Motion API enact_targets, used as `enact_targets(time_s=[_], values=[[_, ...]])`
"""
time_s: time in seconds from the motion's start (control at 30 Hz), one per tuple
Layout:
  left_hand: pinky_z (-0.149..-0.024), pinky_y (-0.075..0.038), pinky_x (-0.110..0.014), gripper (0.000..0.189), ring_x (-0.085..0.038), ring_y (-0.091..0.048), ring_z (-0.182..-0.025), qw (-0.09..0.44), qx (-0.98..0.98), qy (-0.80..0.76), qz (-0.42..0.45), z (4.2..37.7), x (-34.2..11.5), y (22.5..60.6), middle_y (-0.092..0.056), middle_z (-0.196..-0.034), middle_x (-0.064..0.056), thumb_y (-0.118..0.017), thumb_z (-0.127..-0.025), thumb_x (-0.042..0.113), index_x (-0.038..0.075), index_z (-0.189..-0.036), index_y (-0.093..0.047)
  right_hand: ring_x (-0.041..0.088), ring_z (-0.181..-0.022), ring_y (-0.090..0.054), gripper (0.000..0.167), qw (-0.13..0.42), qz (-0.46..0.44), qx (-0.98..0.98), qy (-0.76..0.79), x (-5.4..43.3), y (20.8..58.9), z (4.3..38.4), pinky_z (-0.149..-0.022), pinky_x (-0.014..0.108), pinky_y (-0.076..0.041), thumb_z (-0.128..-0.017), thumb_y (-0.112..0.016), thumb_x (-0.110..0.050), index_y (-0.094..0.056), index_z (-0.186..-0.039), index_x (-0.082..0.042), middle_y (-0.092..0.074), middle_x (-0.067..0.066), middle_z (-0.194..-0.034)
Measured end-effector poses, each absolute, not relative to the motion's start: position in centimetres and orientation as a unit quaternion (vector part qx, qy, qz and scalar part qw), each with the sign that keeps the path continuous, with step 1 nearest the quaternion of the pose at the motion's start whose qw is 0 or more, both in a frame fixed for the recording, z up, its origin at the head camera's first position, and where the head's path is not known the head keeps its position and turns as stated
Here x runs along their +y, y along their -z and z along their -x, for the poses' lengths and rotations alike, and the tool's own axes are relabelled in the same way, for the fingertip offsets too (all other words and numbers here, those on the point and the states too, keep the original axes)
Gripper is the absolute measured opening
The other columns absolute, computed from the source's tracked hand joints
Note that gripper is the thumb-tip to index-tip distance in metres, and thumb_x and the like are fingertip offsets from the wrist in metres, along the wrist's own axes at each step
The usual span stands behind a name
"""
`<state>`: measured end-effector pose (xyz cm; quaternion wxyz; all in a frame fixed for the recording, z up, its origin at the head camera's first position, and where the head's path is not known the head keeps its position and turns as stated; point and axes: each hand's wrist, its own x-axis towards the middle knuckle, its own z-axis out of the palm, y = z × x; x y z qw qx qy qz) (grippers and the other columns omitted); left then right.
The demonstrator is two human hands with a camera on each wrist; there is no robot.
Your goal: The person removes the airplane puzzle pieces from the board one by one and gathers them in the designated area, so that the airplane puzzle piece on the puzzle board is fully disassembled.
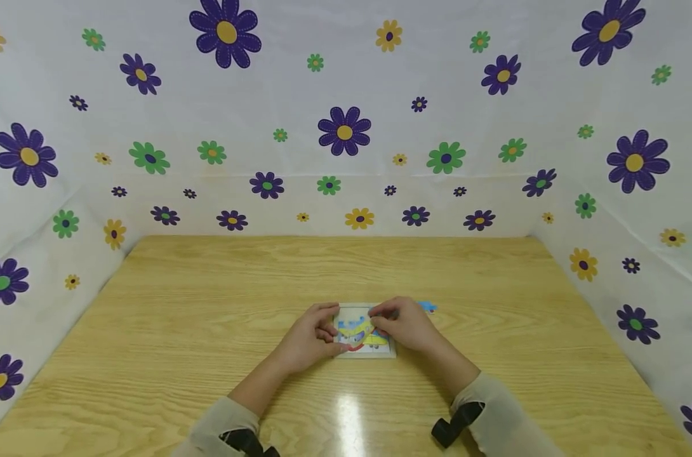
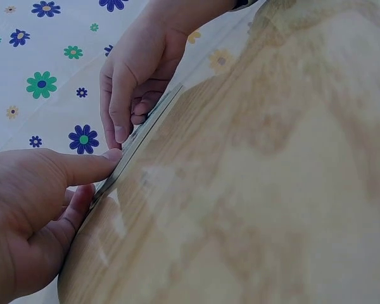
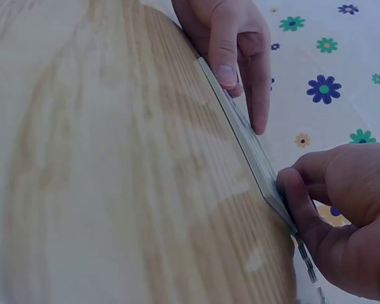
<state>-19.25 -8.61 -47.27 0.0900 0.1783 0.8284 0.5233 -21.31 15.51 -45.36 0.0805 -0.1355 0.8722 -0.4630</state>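
Observation:
A small jigsaw puzzle [image 1: 364, 354] with a pale frame lies on the table, its picture in yellow, blue and red. My left hand [image 1: 310, 339] holds the frame at its left side, thumb at the front edge and forefinger by the far left corner. In the left wrist view that thumb [image 2: 95, 168] lies over the frame's rim. My right hand [image 1: 407, 325] is over the puzzle's right part, thumb and forefinger pinching a puzzle piece [image 1: 371, 329] that is mostly hidden by the fingers. Loose blue puzzle pieces [image 1: 428, 307] lie just beyond the right hand.
The wood-grain table [image 1: 220, 285] extends on all sides of the puzzle. A white cloth [image 1: 300, 95] printed with flowers stands behind and at both sides. Black straps [image 1: 459, 424] circle both sleeves at the wrists.

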Motion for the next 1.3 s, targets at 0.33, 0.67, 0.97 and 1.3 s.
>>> enact_targets(time_s=[0.33, 0.67, 0.97, 1.3], values=[[-0.076, -0.053, -0.021, 0.075, -0.017, -0.059, -0.093, 0.097, 0.825, -0.528, -0.173, 19.2, -8.6, 47.1, -0.047, -0.148, -0.012, -0.085, -0.081, 0.015, -0.003, -0.144, -0.049, 0.011, -0.067, -0.059, 0.007, 0.052, 0.117, 0.895, 0.428, 15.0, 45.5, 21.1, -0.060, 0.021, -0.049, -0.091, -0.073, -0.011, -0.078, -0.095, -0.008, -0.058, 0.013, -0.105], [-0.076, -0.052, -0.019, 0.075, -0.016, -0.058, -0.092, 0.099, 0.824, -0.531, -0.173, 19.0, -8.6, 47.0, -0.047, -0.147, -0.013, -0.084, -0.081, 0.015, -0.004, -0.144, -0.048, 0.010, -0.067, -0.061, 0.007, 0.027, 0.106, 0.903, 0.416, 14.6, 44.4, 20.5, -0.059, 0.021, -0.052, -0.090, -0.074, -0.009, -0.074, -0.096, -0.006, -0.067, 0.011, -0.106], [-0.075, -0.052, -0.019, 0.075, -0.016, -0.058, -0.091, 0.096, 0.825, -0.529, -0.173, 19.2, -8.6, 47.1, -0.049, -0.144, -0.012, -0.085, -0.080, 0.013, -0.002, -0.144, -0.049, 0.015, -0.070, -0.065, 0.034, 0.096, 0.059, 0.880, 0.462, 16.6, 43.3, 21.3, -0.063, 0.027, -0.057, -0.095, -0.067, -0.009, -0.063, -0.128, -0.005, -0.064, 0.014, -0.100], [-0.075, -0.052, -0.018, 0.076, -0.014, -0.057, -0.090, 0.101, 0.824, -0.530, -0.172, 19.3, -8.8, 47.2, -0.051, -0.140, -0.011, -0.084, -0.081, 0.012, 0.000, -0.146, -0.047, 0.020, -0.080, -0.070, 0.030, 0.162, 0.064, 0.826, 0.536, 20.4, 42.3, 22.5, -0.074, 0.029, -0.060, -0.100, -0.059, -0.007, -0.057, -0.127, 0.005, -0.062, 0.018, -0.098]])
